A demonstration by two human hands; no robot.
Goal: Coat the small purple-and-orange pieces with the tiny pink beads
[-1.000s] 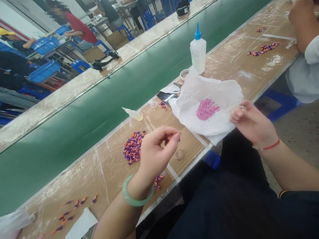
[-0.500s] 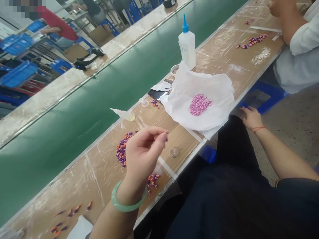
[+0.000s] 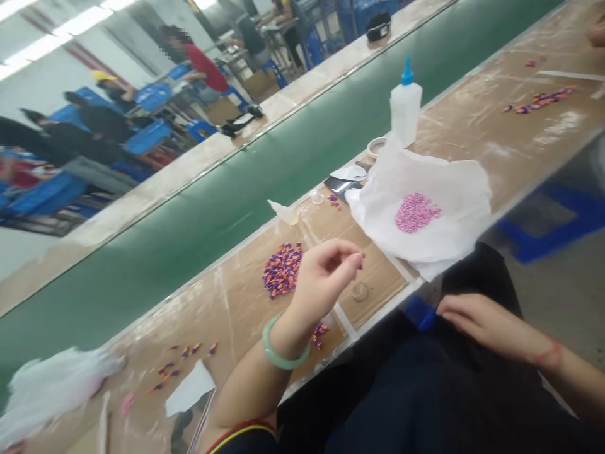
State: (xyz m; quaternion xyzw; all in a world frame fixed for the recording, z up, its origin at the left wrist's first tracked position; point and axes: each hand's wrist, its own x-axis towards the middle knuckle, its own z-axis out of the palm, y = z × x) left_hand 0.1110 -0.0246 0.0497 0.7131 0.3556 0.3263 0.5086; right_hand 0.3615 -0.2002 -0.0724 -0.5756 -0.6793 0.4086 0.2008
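- The left hand [image 3: 326,277] hangs above the counter [image 3: 246,302], fingers curled, thumb and forefinger brought close at the tips; whether a small piece sits between them is too small to tell.
- The right hand [image 3: 475,320] is low over the lap, at 4 o'clock from the left hand, fingers slightly bent and pointing to 9 o'clock; whether it holds anything I cannot tell.
- A pile of purple-and-orange pieces [image 3: 281,271] lies on the counter at 9 o'clock from the left hand, partly hidden by it.
- A smaller cluster [image 3: 321,331] lies at 6 o'clock, near the counter edge, and more scattered pieces [image 3: 167,372] lie well apart at 8 o'clock, near a white card [image 3: 191,388].
- A clear round dish [image 3: 360,292] is at 4 o'clock, just beside the left hand.
- Pink beads [image 3: 416,213] are heaped on crumpled white paper [image 3: 458,195] at 2 o'clock.
- A white bottle [image 3: 405,116] with a blue nozzle stands at 1 o'clock, behind the paper, with a roll of tape [image 3: 370,151] near its foot.
- A pale cone-shaped tube [image 3: 286,214] lies at 11 o'clock, along the far edge.
- 1 green bangle [image 3: 282,362] circles the left wrist.
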